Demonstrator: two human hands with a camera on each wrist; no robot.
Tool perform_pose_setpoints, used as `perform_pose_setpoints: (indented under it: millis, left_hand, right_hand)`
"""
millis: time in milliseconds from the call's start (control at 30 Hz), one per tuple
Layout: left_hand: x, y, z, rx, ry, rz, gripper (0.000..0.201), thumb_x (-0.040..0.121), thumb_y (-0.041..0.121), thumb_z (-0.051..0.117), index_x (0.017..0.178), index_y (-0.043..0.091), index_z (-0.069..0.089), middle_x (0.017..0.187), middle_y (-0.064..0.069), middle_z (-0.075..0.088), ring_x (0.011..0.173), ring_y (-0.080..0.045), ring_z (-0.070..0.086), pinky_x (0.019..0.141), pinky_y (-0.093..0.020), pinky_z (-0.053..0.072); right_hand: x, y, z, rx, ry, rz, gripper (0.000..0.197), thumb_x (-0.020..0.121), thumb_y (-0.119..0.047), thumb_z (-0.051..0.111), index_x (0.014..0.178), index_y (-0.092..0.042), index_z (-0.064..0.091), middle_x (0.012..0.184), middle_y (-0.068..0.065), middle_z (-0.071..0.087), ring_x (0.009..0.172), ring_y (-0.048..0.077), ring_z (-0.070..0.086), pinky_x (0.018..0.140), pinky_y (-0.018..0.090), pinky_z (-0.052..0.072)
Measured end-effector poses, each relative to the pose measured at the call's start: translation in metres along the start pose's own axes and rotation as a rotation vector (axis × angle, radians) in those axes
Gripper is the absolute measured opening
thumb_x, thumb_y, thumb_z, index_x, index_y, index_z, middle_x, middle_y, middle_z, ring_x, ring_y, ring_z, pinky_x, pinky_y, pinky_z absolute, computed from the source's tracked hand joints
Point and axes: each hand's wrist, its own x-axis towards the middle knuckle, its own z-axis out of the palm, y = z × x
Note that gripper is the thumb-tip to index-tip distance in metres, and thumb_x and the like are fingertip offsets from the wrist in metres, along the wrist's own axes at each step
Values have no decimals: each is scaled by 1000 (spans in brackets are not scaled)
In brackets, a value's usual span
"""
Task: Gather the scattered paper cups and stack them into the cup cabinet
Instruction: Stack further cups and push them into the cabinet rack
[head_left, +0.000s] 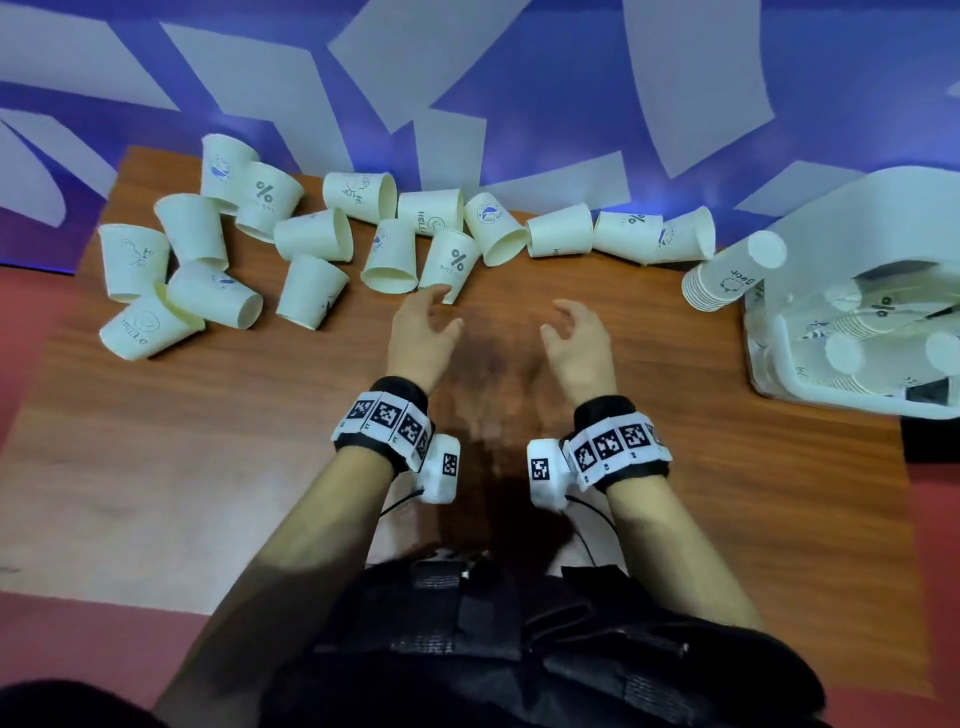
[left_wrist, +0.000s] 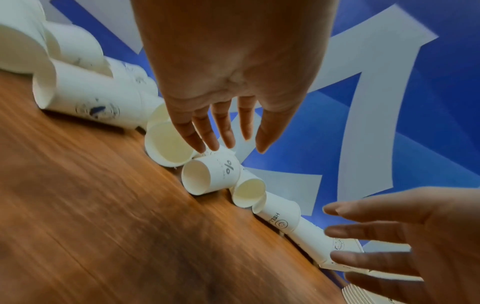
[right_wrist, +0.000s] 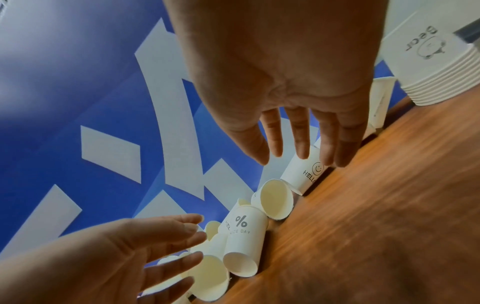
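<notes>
Both hands hover over the wooden worktop (head_left: 675, 467), palms facing each other with a gap between them, fingers loosely spread and holding nothing. The left hand (head_left: 423, 338) reaches furthest forward; its fingertips are just beside the mouth of a tipped paper cup printed with a percent sign (head_left: 451, 265), which lies on its side with the opening toward the person. Whether the fingers actually touch that cup cannot be told from the head view; in the left wrist view the fingertips (left_wrist: 207, 142) sit just above the percent cup (left_wrist: 210, 176) and a neighbouring cup with its open mouth showing (left_wrist: 168, 146). The right hand (head_left: 576, 343) is apart from every cup, over bare wood, nearer the person than the row of cups.

The scattered paper cups (head_left: 311, 236) lie mostly on their sides in a loose band along the far edge of the worktop, thickest at the far left and thinning toward the right, where a cup marked HELLO (right_wrist: 305, 174) lies ahead of the right hand's fingers. At the far right a nested stack of cups (head_left: 719, 283) lies on its side, leaning against the white cup cabinet (head_left: 831, 218), which holds more stacked cups inside. Behind the worktop is a blue wall with pale shapes (head_left: 519, 78).
</notes>
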Motion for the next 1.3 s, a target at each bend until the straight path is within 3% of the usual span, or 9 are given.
perform_pose_setpoints:
  millis: [333, 467, 567, 633, 767, 867, 1000, 1133, 1300]
  left_hand:
    - [58, -16, 26, 192, 7, 93, 64, 85, 12, 61, 143, 10, 35, 145, -13, 37, 134, -30, 31, 111, -31, 21]
    - [75, -28, 36, 170, -9, 91, 65, 86, 14, 60, 145, 6, 33, 146, -12, 39, 136, -27, 33, 113, -29, 22]
    - [82, -33, 43, 129, -39, 68, 66, 88, 22, 60, 146, 9, 31, 148, -8, 39, 136, -22, 35, 113, -34, 28]
    - [84, -34, 47, 83, -60, 39, 70, 88, 28, 62, 148, 13, 28, 148, -4, 39, 135, -18, 36, 109, -30, 31]
    - [88, -34, 54, 60, -85, -26, 81, 83, 39, 62, 150, 17, 21, 146, -3, 41, 132, -21, 40, 107, -37, 36]
    - [91, -32, 57, 65, -95, -96, 87, 81, 41, 65, 150, 15, 20, 145, -7, 42, 132, -24, 40, 108, -41, 35]
    - [84, -32, 56, 31, -107, -142, 85, 82, 36, 69, 149, 14, 21, 146, -9, 41, 134, -24, 38, 111, -39, 32]
    - [63, -35, 49, -79, -39, -143, 75, 81, 28, 72, 144, 13, 34, 143, -3, 45, 130, -18, 43, 109, -36, 35]
    - [34, -36, 32, -217, 41, -130, 56, 79, 33, 70, 129, 28, 46, 128, 3, 55, 114, -16, 54, 98, -41, 47]
  right_hand:
    - [88, -7, 9, -155, 133, -158, 64, 83, 1, 55, 143, -10, 36, 145, 10, 40, 136, 26, 31, 110, 24, 20]
    - [136, -7, 14, -422, 117, -290, 62, 79, 1, 52, 139, -9, 42, 144, 12, 42, 139, 34, 25, 118, 38, 16]
    - [159, -2, 20, -655, 5, -267, 67, 79, 1, 51, 143, -18, 40, 153, 9, 32, 145, 37, 9, 120, 44, 7]
    - [166, 2, 23, -749, -30, -255, 63, 80, 1, 49, 140, -20, 42, 151, 8, 34, 146, 37, 7, 119, 50, 0]
    - [172, 4, 21, -832, 18, -288, 48, 86, -5, 46, 133, -13, 48, 140, 11, 45, 143, 36, 17, 118, 53, 2]
    - [175, 3, 13, -874, 74, -231, 47, 85, -5, 46, 131, -14, 49, 147, 11, 36, 145, 40, 7, 116, 59, 1]
    - [177, 6, 1, -861, 2, -46, 46, 86, -16, 57, 131, -21, 49, 155, 11, 19, 144, 42, 4, 113, 61, 10]
    - [164, -2, -5, -809, 19, -80, 44, 87, -38, 57, 124, -14, 54, 137, 15, 37, 127, 41, 32, 107, 50, 27]
    - [126, -9, -13, -171, 43, -2, 48, 79, -35, 64, 123, -16, 60, 124, 9, 47, 112, 26, 49, 101, 33, 37]
